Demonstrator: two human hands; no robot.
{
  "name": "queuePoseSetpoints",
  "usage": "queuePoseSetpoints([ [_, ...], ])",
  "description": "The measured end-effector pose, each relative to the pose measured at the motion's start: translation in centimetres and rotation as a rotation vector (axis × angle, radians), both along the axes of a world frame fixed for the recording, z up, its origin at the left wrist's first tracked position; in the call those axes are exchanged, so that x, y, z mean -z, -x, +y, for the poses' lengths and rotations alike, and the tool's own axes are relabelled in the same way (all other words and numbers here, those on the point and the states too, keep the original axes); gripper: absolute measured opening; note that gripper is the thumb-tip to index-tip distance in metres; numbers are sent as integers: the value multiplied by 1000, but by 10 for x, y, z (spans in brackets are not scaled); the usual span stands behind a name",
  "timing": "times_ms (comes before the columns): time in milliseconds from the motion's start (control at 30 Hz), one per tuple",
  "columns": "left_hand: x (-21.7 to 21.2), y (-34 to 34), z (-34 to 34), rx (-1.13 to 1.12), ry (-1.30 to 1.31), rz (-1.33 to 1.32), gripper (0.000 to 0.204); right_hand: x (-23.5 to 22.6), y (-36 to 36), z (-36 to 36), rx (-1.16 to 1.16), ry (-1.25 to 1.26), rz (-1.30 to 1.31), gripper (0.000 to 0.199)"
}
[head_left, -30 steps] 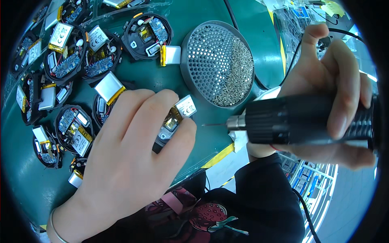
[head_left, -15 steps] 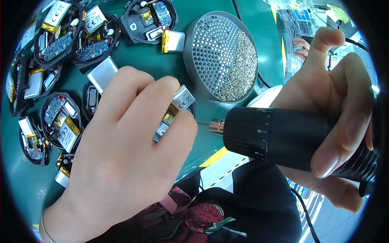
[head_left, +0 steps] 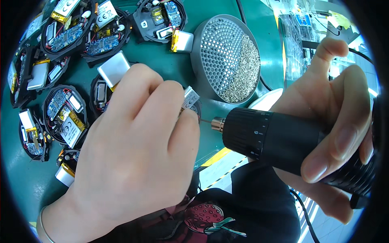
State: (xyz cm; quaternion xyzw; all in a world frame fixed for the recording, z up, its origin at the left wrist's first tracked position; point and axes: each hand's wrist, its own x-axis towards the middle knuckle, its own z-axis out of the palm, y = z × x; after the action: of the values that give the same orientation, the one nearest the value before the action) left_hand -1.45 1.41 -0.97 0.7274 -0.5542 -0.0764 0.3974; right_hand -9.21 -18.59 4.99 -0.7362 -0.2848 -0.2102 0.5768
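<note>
My left hand [head_left: 137, 137] is closed over a round black electronic unit with a silver battery pack [head_left: 189, 98] showing between its fingers. Most of that unit is hidden behind the hand. In my right hand [head_left: 336, 117] lies a black electric screwdriver [head_left: 279, 135], held sideways with its thumb and fingers wrapped about the body. The thin bit [head_left: 206, 120] points left and reaches the edge of the unit by my left fingers; whether it touches a screw cannot be seen.
A round grey dish [head_left: 227, 58] with a perforated surface holds many tiny screws [head_left: 245, 73] on its right side. Several open round units [head_left: 65, 113] with circuit boards and batteries lie on the green mat [head_left: 170, 65]. A dark cable [head_left: 240, 10] runs behind the dish.
My left hand has closed further over the unit, hiding its gold-taped part. The screwdriver's rear has dipped slightly with my right hand. The whole view has shifted a little.
</note>
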Motion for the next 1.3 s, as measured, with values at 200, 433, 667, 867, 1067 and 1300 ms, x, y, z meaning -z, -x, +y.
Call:
queuePoseSetpoints([
  [200, 17, 10, -23, -296, 458, -179, 11, -9, 5, 9, -21, 45, 78, 50],
  [433, 9, 6, -18, -74, 255, -183, 9, -10, -2, -5, 42, 14, 20, 52],
  [667, 5, 7, -7, 7, 181, -125, 30, -3, -7, -38, 297, -359, -135, 76],
  [867, 1, 8, -6, 46, 229, -189, 16, -4, -12, -61, 393, -54, -351, 90],
  [1067, 1, 7, -7, 66, 82, -13, 30, 1, -21, -56, 449, -33, -382, 91],
  [1300, 0, 7, -5, 41, 62, 73, 33, 1, -20, -58, 476, 40, -368, 91],
])
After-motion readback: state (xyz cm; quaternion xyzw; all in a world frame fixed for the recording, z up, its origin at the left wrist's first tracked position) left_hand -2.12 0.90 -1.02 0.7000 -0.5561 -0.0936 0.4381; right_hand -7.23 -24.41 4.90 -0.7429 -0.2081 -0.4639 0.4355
